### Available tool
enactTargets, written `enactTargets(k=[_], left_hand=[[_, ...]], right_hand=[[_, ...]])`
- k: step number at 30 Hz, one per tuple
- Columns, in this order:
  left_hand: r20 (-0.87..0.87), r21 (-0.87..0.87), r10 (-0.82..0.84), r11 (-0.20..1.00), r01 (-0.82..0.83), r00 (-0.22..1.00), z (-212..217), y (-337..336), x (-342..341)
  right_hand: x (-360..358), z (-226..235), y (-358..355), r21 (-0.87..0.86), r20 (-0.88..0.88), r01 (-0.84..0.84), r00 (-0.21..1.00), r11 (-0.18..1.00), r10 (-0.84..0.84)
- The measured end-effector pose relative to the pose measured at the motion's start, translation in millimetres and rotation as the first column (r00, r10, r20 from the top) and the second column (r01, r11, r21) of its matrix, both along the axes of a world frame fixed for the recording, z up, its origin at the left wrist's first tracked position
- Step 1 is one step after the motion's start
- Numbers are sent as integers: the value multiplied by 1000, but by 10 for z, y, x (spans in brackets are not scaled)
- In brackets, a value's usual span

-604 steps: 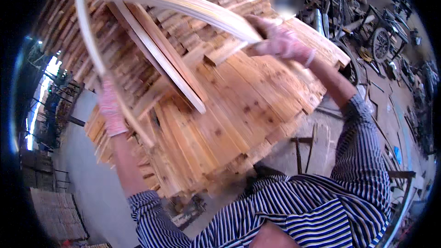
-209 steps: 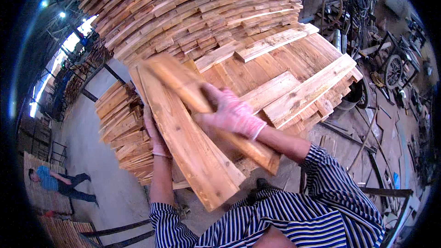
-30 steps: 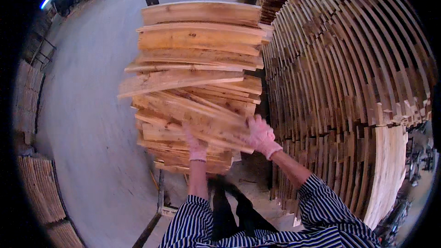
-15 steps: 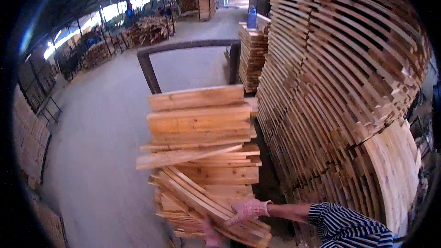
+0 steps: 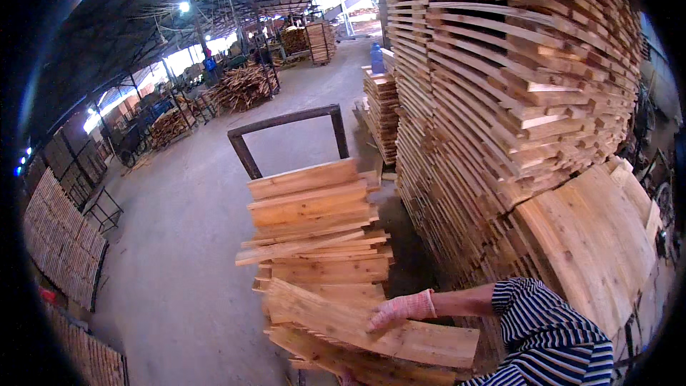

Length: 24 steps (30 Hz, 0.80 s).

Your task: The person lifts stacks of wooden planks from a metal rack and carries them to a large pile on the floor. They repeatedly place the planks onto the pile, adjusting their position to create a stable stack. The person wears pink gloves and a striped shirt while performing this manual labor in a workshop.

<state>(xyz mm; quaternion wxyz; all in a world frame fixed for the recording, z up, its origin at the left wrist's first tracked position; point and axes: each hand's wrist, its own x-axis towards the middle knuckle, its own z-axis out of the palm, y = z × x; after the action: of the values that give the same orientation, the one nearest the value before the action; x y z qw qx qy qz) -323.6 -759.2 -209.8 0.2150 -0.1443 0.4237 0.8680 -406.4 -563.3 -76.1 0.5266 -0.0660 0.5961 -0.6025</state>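
Observation:
My right hand (image 5: 400, 309), in a pink knit glove, lies flat on the top plank (image 5: 429, 342) of a loose pile of pale wooden boards (image 5: 314, 243). Its fingers are spread and do not curl around the board. The plank sits crooked across the near end of the pile. My striped sleeve (image 5: 550, 336) comes in from the lower right. My left hand does not show; the near boards cover the lower edge of the view.
A dark metal handle frame (image 5: 286, 121) stands at the pile's far end. A tall wall of stacked planks (image 5: 500, 100) rises close on the right. Bare concrete floor (image 5: 179, 264) lies to the left, with more timber piles (image 5: 243, 86) and racks (image 5: 61, 243) farther off.
The view has tilted up from the pile toward the hall. My right hand stays on the top plank. My left hand, seen under the boards a second ago, has dropped out of view.

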Motion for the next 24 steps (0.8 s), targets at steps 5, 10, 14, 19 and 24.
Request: enactTargets(k=[5, 10, 14, 19, 24], left_hand=[[-60, 12, 100, 995, -99, 993, 464, 280, 406], [-178, 39, 157, 987, -153, 971, 1022, 620, 693], [-365, 19, 252, 965, -263, 896, 1788, 676, 962], [-649, 6, 282, 931, -366, 707, 3078, 1164, 1395], [-903, 36, 180, 936, -349, 390, 3952, 1996, 1830]], right_hand=[[636, 752, -159, 483, -735, 99, 586, 870, 341], [1258, 1208, 109, 227, -947, 392, 301, 892, 109], [1835, 1807, 188, -13, -1000, 522, -29, 853, 2], [2494, 2279, 705, -336, -942, 585, -230, 739, -245], [3241, 3028, 1441, -318, -946, 667, -266, 673, -184]])
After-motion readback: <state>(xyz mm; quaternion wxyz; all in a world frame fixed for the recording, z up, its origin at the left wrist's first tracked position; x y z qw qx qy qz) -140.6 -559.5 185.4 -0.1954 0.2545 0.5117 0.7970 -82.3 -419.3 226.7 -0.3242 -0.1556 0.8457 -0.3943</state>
